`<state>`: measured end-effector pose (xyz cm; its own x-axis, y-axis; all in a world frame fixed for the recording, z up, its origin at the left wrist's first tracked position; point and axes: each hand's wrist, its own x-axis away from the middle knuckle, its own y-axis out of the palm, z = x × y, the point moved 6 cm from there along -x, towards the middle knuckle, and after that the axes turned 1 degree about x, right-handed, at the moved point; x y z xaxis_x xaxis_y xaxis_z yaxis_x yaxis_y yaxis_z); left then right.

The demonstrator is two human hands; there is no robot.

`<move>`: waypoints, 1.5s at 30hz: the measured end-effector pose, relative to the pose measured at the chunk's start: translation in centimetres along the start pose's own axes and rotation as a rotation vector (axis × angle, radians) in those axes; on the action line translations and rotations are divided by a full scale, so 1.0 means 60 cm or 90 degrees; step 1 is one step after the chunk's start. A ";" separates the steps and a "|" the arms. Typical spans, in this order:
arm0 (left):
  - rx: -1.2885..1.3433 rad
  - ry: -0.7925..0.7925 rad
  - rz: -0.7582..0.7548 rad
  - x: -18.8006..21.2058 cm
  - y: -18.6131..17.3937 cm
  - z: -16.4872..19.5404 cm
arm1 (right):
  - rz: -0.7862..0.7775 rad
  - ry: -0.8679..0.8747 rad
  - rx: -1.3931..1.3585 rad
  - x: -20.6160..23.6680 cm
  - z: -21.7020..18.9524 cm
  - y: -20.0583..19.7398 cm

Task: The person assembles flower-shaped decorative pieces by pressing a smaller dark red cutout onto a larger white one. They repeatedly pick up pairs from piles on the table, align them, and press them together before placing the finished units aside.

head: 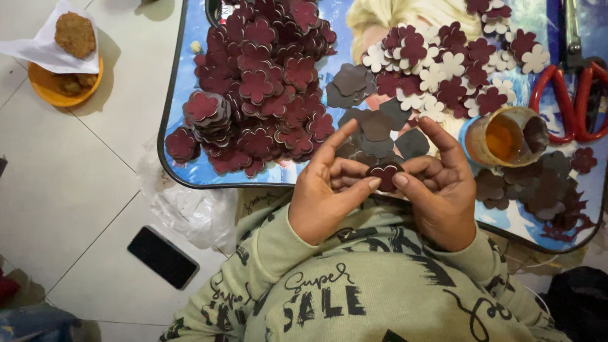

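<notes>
Both hands pinch one dark red flower-shaped cutout [385, 173] at the near edge of a small blue picture-printed table [183, 126]. My left hand [329, 190] grips its left side with thumb and fingers. From the right, my right hand [440, 190] presses on the same piece. Just beyond the fingers lie grey round cutouts [377, 126]. A big heap of dark red flower cutouts [266, 82] covers the table's left half. Mixed red and white flower cutouts [453, 69] lie at the far right.
An open jar of amber glue [506, 136] stands right of my hands, with red-handled scissors [570, 88] behind it. Dark scraps [538, 190] lie at the right edge. On the tiled floor are a black phone [163, 256], a plastic bag [190, 212] and an orange plate with biscuits [66, 57].
</notes>
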<state>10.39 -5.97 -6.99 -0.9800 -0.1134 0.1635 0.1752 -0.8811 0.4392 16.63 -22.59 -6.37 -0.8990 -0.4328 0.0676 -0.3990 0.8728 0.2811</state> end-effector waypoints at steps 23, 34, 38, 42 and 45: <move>-0.119 0.020 -0.109 0.017 -0.009 0.040 | -0.078 0.007 -0.075 0.000 0.035 -0.035; -0.179 0.109 -0.058 0.045 -0.058 0.088 | -0.129 -0.027 -0.044 0.001 0.028 -0.008; -0.099 0.196 0.151 0.089 -0.180 0.146 | -0.138 -0.050 -0.092 -0.017 0.029 0.008; -0.282 0.282 0.523 0.143 -0.316 0.203 | -0.136 -0.055 -0.141 -0.022 0.037 0.005; -0.261 0.306 0.532 0.135 -0.352 0.212 | -0.133 -0.057 -0.104 -0.026 0.046 0.003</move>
<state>-0.06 17.54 -3.70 -0.5114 -0.8492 -0.1315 0.8567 -0.5159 0.0001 17.45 -21.15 -9.05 -0.8151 -0.5721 -0.0910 -0.5501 0.7152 0.4310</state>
